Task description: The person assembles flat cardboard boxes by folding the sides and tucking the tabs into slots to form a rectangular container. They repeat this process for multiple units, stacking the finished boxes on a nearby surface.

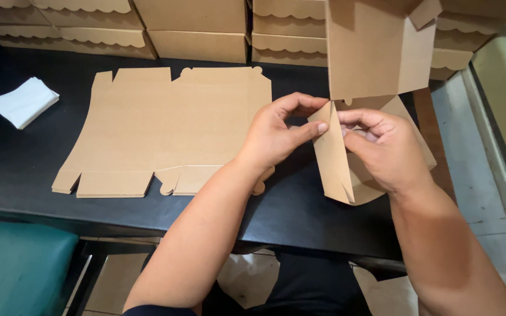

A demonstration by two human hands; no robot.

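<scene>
Fingers of the left hand (276,136) and the right hand (382,149) are closed on a side flap (330,161) of a half-folded box (376,52), thumb and forefinger pinching it near the middle right of the frame. That box stands on the black table (19,164), its tall panel rising to the upper right. Left of the hands lies a flat blank (165,126); finished boxes (197,26) are stacked along the top, and white napkins (23,102) lie at the upper left.

I have one head-worn view, looking steeply down and slightly forward from close above the black table (24,169), with stacked boxes (197,26) along the far edge.
</scene>
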